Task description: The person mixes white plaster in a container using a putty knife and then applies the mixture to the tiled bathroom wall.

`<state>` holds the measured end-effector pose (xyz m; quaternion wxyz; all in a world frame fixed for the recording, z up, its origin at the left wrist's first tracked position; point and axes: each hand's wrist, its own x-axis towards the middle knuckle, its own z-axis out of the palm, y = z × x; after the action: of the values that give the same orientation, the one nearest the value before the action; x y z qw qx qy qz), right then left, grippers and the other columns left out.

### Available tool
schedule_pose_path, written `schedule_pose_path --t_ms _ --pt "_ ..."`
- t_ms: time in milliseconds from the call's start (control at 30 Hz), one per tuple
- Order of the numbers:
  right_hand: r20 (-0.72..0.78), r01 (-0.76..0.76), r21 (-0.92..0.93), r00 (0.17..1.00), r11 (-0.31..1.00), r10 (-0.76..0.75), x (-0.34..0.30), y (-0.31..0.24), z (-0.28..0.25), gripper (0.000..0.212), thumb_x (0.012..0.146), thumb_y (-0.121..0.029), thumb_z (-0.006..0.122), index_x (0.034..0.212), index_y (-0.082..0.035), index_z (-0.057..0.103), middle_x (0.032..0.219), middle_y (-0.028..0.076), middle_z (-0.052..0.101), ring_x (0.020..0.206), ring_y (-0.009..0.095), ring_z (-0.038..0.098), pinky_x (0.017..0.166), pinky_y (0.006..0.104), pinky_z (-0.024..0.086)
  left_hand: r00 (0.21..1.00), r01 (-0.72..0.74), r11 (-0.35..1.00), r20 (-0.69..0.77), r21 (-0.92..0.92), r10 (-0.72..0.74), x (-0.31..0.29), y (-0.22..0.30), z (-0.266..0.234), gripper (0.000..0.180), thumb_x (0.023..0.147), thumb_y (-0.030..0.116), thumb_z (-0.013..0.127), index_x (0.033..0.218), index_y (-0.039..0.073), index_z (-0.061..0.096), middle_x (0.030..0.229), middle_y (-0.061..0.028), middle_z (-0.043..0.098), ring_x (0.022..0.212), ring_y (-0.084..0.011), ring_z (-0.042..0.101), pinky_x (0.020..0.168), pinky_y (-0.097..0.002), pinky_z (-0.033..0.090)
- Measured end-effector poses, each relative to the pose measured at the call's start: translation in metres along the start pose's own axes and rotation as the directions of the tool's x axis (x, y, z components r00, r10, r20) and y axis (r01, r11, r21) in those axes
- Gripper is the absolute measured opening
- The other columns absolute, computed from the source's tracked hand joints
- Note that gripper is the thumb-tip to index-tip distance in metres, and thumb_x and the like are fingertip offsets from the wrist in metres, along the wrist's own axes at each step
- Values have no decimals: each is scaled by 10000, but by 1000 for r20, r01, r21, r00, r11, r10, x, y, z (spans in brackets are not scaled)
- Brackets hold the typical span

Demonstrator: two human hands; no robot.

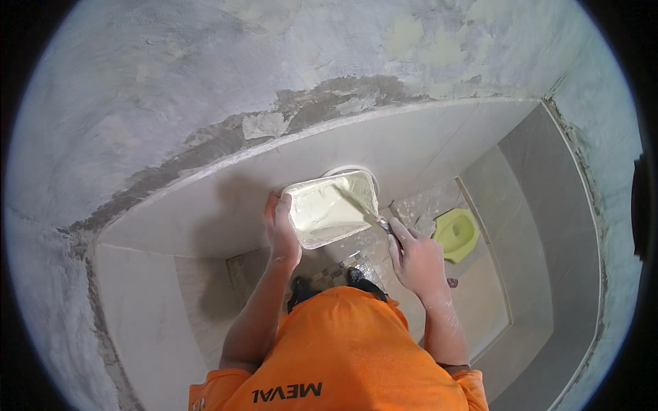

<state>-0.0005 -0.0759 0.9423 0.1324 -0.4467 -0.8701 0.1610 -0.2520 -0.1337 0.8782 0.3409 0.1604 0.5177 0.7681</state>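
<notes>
My left hand (282, 231) grips the left end of a white rectangular tub (334, 240), its fingers wrapped round the side. Cream-coloured putty (323, 207) coats the inside of the tub and lies thickest toward the middle. In my right hand (419, 262) is a putty knife (385, 225), held by its handle. Its smeared blade slants over the tub's right edge and reaches down into the putty. White smears mark both hands and forearms.
Ahead stands a tiled lower wall (240, 179) with a narrow ledge; above it, patchy plaster (205, 75) shows rough grey strips. A white round rim (356, 167) peeks out behind the tub. At right, a yellow-green squat toilet (450, 252) sits in the floor. My dark shoes are below.
</notes>
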Motion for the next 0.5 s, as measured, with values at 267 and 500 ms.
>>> schedule_pose_path --t_ms 267,500 --pt "90 -113 226 991 968 95 -4 -3 11 286 962 -220 579 1106 -3 698 718 262 643 745 428 668 676 506 515 992 -125 991 -9 37 126 0 -16 -2 253 987 158 548 1158 -11 625 1069 -75 662 1010 -152 588 955 -312 458" --pt "350 -389 541 910 746 221 3 4 37 317 994 -227 516 848 14 661 605 101 560 508 185 510 528 350 396 989 -130 987 -60 91 136 0 -18 1 289 992 172 537 1176 -40 608 1100 -98 664 1039 -175 597 972 -317 455"
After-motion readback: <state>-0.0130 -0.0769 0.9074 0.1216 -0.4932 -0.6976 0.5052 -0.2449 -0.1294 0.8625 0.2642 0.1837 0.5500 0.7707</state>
